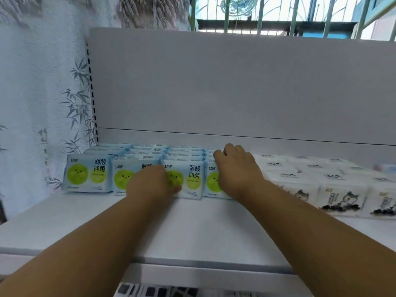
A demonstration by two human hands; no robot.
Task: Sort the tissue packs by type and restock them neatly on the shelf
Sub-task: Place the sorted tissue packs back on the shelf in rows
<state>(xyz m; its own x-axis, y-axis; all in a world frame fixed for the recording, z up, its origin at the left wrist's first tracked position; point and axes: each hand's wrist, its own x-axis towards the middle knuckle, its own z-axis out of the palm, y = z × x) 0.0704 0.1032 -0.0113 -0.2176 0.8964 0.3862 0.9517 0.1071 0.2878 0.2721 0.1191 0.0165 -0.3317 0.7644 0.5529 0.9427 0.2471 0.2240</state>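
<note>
A: Item one, the fingers?
B: Left hand [153, 183]: fingers hidden behind the knuckles, pressed against the fronts of the second and third blue packs [186, 181]; whether they curl or lie flat, cannot tell. Right hand [236, 171]: fingers bent over the top of the fourth blue pack [211, 181] in the front row, thumb side toward the left; whether they grip it or merely rest on it, cannot tell.

A: Item two, stock on the left?
B: Blue packs with green smiling circles, standing upright in four columns, several rows deep, at the left end of the shelf [192, 228], back toward the rear panel [235, 82].

A: Item three, stock on the right?
B: White packs [340, 196] with an ink-drawn cat, stacked in rows just beside the blue ones, touching or nearly so.

A: Surroundings?
B: Bamboo-print wallpaper [42, 103] at left; window bars [278, 13] above the panel.
</note>
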